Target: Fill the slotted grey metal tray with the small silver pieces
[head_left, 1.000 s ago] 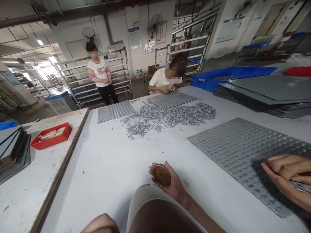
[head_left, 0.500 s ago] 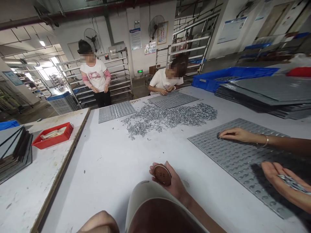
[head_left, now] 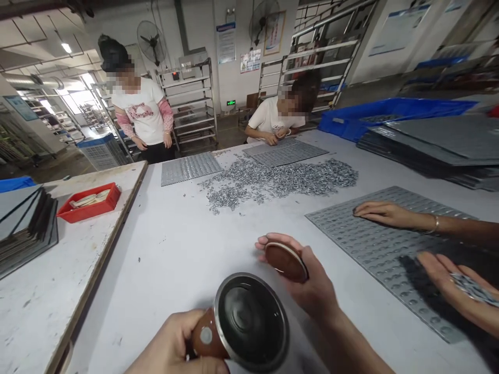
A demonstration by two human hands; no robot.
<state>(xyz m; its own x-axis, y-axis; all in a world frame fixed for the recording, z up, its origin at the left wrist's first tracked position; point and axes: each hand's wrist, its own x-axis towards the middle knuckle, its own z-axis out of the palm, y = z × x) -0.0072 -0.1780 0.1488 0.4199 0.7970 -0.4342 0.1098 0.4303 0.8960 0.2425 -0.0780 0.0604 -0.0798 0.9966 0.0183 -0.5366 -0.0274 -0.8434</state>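
**Brown disc-shaped lid (head_left: pixel 286 261) apart from the uncovered mouth of a glossy brown, metal-rimmed vessel (head_left: pixel 212 347)**

Left hand (head_left: pixel 177 343): wrapped around the vessel's side, thumb and fingers closed on the brown wall. Mouth tipped up toward the wearer; inside dark, contents cannot be told. Visible wall runs off to the left of the rim; the rest is hidden, so long axis only rough.

Right hand (head_left: pixel 312 288): half-curled, lid cradled between thumb and fingers, broad brown face turned wearer-ward, disc slanting down to the right.

Key relation, my judgement: lid to mouth. Lid lies beyond the vessel's rim and to its right, near but not touching, and not parallel to it. Right hand has the lid; left hand is the nearer one to the rim.

Outward from the vessel: white tabletop (head_left: pixel 171 259) below and around. Right of it, well apart, a grey dimpled flat sheet (head_left: pixel 378 249), a co-worker's outstretched hand (head_left: pixel 390 214) over it, and a cupped hand (head_left: pixel 440 278) holding small silvery pieces (head_left: pixel 473 291). Far beyond the vessel, a loose silvery-grey heap (head_left: pixel 288 179) of small pieces.
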